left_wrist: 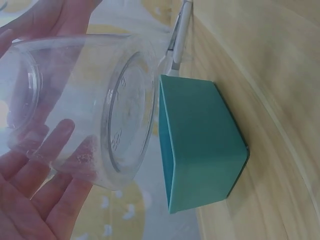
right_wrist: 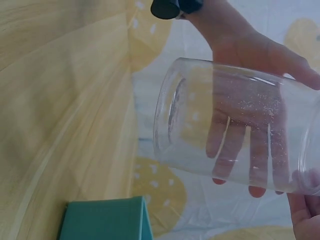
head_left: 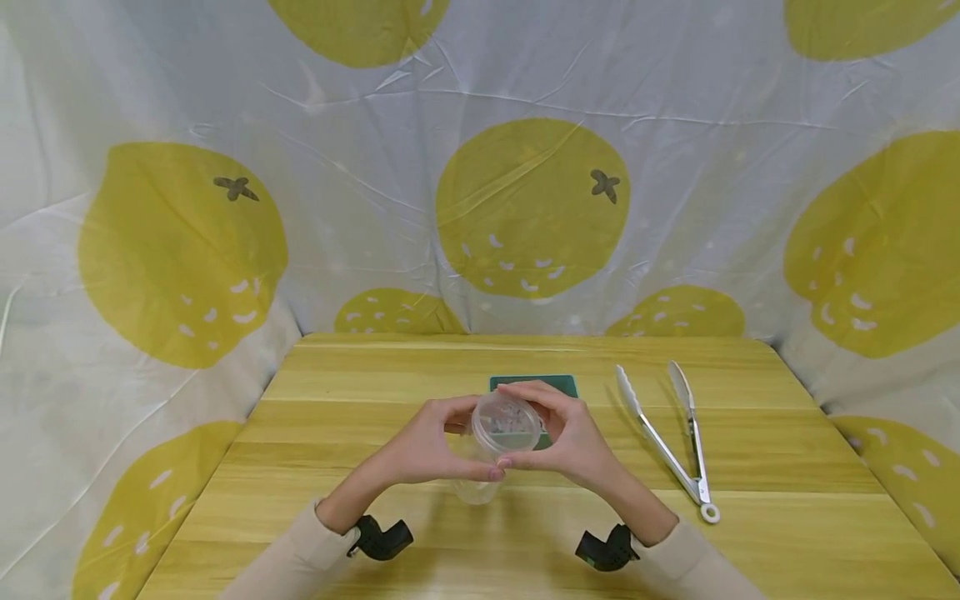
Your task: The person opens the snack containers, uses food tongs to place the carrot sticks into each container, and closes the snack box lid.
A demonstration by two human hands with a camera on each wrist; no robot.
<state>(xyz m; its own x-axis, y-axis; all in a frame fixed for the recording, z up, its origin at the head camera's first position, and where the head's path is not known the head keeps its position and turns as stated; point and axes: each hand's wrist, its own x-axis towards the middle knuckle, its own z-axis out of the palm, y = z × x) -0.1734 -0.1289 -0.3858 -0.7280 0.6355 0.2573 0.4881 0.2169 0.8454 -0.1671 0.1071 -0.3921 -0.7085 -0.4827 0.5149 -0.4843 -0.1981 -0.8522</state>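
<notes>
Both hands are at a clear plastic jar [head_left: 477, 490], raised over the table and somewhat tilted. My left hand [head_left: 431, 446] curves round its side, thumb in front and fingers behind. Around the upper rim, my right hand [head_left: 564, 427] holds on with thumb and fingers, the two thumbs meeting in front. Through the wall of the jar [right_wrist: 235, 125], small pale specks show in the right wrist view. Whether a lid sits on it, I cannot tell. Just beyond and below the jar stands a green box [left_wrist: 205, 140] with an open top, partly hidden by the hands in the head view.
To the right, metal tongs [head_left: 667, 450] with pale tips lie spread on the wooden table [head_left: 360, 417]. A white cloth [head_left: 360, 167] printed with yellow lemons hangs behind and at both sides. Each wrist carries a black mount [head_left: 382, 537].
</notes>
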